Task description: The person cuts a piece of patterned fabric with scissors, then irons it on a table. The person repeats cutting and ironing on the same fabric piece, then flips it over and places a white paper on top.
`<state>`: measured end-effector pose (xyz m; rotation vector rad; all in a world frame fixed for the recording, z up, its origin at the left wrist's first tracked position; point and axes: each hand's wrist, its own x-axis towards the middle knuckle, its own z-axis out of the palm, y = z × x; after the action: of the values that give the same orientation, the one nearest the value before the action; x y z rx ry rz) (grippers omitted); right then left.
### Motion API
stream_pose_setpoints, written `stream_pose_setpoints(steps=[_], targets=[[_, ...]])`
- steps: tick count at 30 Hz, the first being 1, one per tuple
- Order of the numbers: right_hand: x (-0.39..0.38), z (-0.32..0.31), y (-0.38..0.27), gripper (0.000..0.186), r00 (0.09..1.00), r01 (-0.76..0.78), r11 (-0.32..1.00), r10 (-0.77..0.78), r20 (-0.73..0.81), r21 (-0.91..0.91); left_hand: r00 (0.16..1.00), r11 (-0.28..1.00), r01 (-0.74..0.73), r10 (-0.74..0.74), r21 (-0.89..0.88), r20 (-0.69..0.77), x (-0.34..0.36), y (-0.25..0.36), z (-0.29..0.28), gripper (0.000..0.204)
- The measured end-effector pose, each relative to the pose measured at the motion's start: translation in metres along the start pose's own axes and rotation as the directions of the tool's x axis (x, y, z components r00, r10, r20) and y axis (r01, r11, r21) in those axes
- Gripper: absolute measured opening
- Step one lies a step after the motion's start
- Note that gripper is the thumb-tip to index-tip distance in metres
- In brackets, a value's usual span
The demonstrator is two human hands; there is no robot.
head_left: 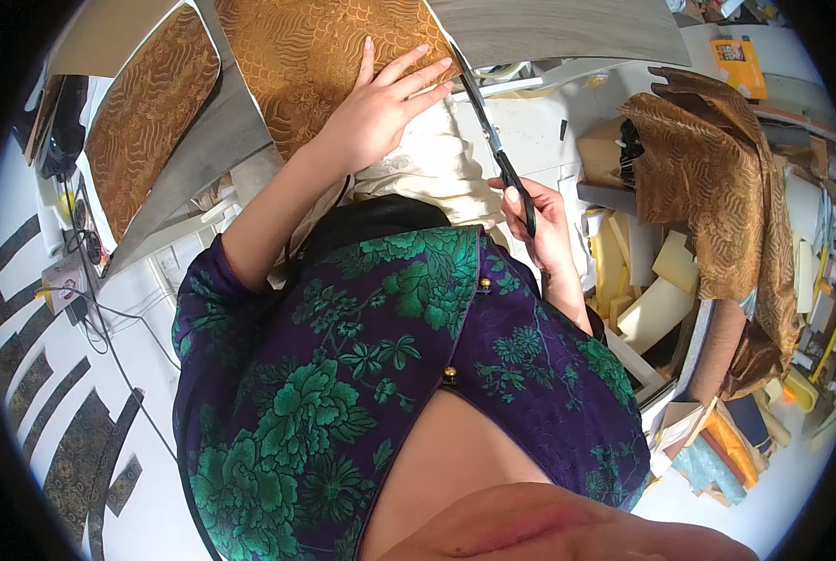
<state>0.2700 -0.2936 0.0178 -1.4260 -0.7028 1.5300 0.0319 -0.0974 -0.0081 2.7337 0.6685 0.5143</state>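
Note:
My left hand (385, 103) lies on a brown, gold-patterned sheet (296, 61) at the top centre, fingers spread near its right edge. My right hand (544, 224), right of centre, grips the black handles of long scissors (489, 129). Their blades point up along that edge of the sheet, beside a grey wood-look board (558, 23); whether they are cutting into it I cannot tell. Gathered cream cloth (437, 159) shows below my left hand and the sheet.
At upper left lies another patterned piece (147, 122); cables (109, 313) run below it, near dark patterned strips (91, 449) on white. On the right, crumpled brown fabric (699, 206) hangs over a jumble of foam offcuts (656, 309), boards and rolls. An orange packet (738, 67) sits behind.

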Motion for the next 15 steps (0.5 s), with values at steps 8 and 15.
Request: stream_pose_setpoints(steps=[8, 15], targets=[[-0.0007, 0.0001, -0.0007, 0.036, 1.000, -0.010, 1.000, 0.010, -0.009, 0.004, 1.000, 1.000, -0.003, 0.003, 0.017, 0.003, -0.0001, -0.0002, 0.0009, 0.077], [-0.0036, 0.0035, -0.0071, 0.042, 1.000, -0.010, 0.999, 0.010, -0.017, -0.049, 1.000, 1.000, -0.003, 0.003, 0.030, 0.016, 0.0005, 0.0029, -0.0019, 0.078]])
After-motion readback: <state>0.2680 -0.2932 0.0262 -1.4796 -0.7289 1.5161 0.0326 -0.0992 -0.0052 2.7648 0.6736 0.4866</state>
